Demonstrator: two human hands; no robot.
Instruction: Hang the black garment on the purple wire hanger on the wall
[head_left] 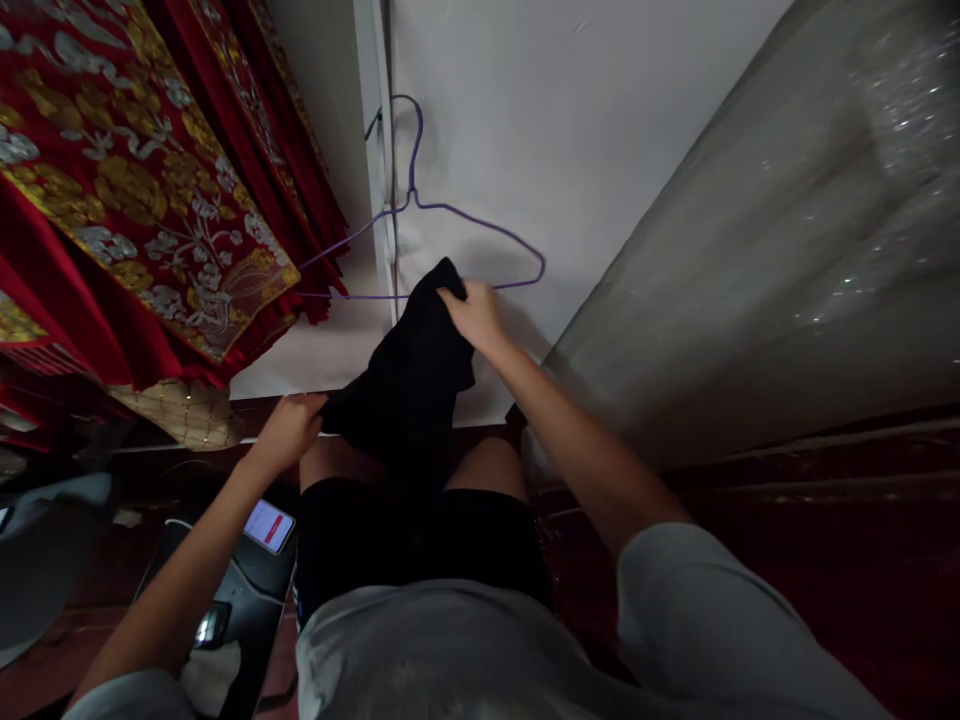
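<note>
A black cloth garment [409, 370] is stretched between my two hands, in front of my legs. Its exact kind is hard to make out. My right hand [476, 315] pinches its upper corner, thumb on top, close to the lower bar of a purple wire hanger [480, 220]. Lower and to the left, my left hand [291, 430] is closed on the garment's other edge. The hanger hangs by its hook from a white upright strip [381, 150] on the wall. Part of its lower bar is hidden behind the black cloth.
Red cloth with gold and silver embroidery [150, 190] hangs at the upper left, overlapping the hanger's left end. Plastic-wrapped bulk [750, 280] stands on the right. A lit phone [268, 526] lies on a dark seat [255, 585] at the lower left.
</note>
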